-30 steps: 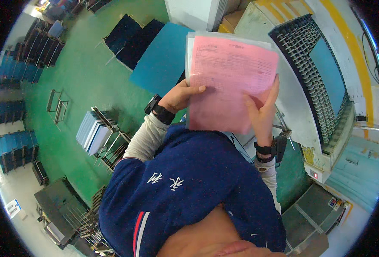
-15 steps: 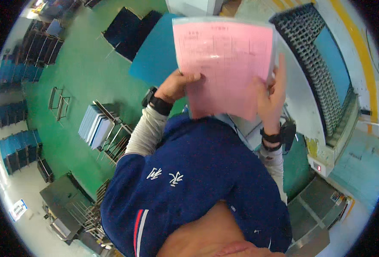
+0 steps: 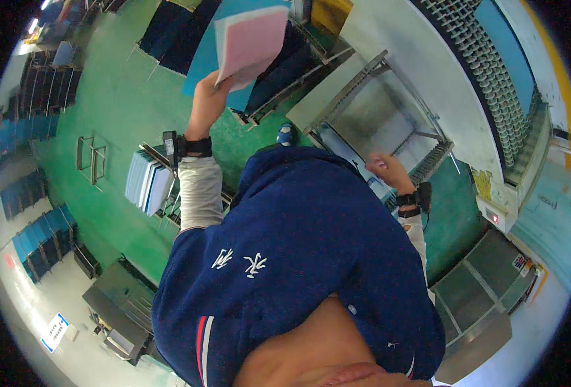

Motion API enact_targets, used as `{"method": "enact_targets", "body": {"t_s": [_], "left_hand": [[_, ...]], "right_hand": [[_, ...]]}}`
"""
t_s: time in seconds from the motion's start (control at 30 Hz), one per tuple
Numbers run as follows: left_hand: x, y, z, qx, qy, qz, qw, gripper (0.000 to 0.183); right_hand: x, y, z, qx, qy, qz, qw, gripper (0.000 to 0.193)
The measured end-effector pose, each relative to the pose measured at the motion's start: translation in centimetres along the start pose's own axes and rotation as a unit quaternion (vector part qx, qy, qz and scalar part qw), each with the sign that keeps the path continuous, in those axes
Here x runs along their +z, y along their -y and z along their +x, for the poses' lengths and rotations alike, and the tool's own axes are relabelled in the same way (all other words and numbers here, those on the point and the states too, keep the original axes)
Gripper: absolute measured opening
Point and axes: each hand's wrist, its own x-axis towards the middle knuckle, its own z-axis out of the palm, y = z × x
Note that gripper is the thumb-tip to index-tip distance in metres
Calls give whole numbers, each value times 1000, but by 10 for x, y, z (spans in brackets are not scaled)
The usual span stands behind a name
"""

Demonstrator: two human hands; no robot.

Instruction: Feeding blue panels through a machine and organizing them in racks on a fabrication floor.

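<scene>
My left hand [image 3: 209, 100] is raised ahead and closed on the lower edge of a pink paper sheet in a clear plastic sleeve [image 3: 253, 40]. The sleeve tilts away, over a blue panel lying on a dark rack. My right hand [image 3: 390, 172] is down at the right, apart from the sheet, its fingers curled in with nothing visible in them. It is nearest to a metal frame stand [image 3: 377, 64]; a bluish-white item [image 3: 382, 189] shows just below the hand, partly hidden.
A conveyor of rollers [image 3: 485, 71] runs along the right in a white housing. At left, a rack of upright white and blue panels [image 3: 145, 184] stands on the green floor [image 3: 114, 84], with a small metal frame [image 3: 90, 161] beyond. A grey cabinet [image 3: 492, 277] is at lower right.
My right hand has let go of the sleeved pink sheet and dropped down toward the metal stand. My left hand has carried the sheet up and left. The view has shifted, showing more of the stand.
</scene>
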Motion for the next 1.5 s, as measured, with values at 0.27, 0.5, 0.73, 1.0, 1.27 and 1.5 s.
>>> {"method": "enact_targets", "body": {"t_s": [0.27, 0.5, 0.73, 1.0, 1.27, 1.5], "left_hand": [[0, -47, -7, 45, 22, -72, 996, 25], [-27, 13, -9, 163, 80, -533, 826, 31], [-23, -76, -13, 33, 5, -743, 669, 38], [-21, -59, -17, 34, -46, -601, 797, 36], [-14, -67, -15, -17, -177, -490, 854, 27], [-14, -57, -14, -3, -114, -510, 853, 35]], "right_hand": [[43, -53, 1, 11, -15, 234, 972, 31], [38, -42, 0, -38, -38, 242, 969, 28], [52, -25, -12, -60, -166, -20, 984, 26], [29, -6, -12, -138, -112, -196, 964, 17], [2, 21, -24, -164, -37, -101, 980, 19], [-67, 84, -98, -197, -204, -178, 942, 21]]}}
